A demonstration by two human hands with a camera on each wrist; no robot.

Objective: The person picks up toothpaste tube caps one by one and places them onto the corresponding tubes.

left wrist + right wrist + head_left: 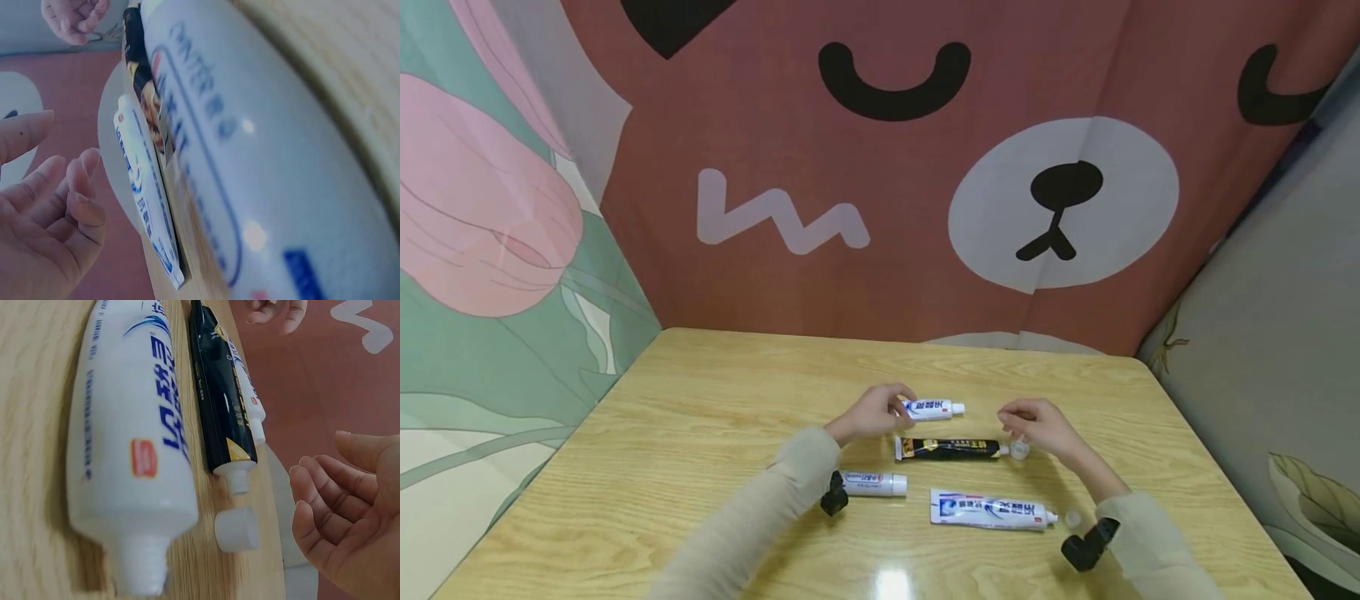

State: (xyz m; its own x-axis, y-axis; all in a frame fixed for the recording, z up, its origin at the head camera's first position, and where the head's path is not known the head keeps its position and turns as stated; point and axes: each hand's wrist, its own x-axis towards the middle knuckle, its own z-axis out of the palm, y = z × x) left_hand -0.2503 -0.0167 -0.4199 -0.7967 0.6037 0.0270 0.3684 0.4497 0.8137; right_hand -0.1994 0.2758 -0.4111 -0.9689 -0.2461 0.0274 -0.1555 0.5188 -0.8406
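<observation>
My left hand (874,410) hovers by the crimped end of a small capped white toothpaste tube (931,409). In the left wrist view its loosely bent fingers (84,206) stand apart from that tube. Above the right end of the black toothpaste tube (955,449) is my right hand (1043,427), its fingers relaxed and holding nothing. The black tube has a bare nozzle, and its white cap (236,529) stands on the table just off it. Nearer to me lies a larger white toothpaste tube (988,511), also uncapped, with a small cap (1072,519) beside its nozzle.
A capped white tube (874,483) lies at the front left, partly behind the left wrist camera (834,495). All tubes lie on a wood-grain table (715,383). A printed bear curtain (880,283) hangs along the far edge, with more fabric at both sides.
</observation>
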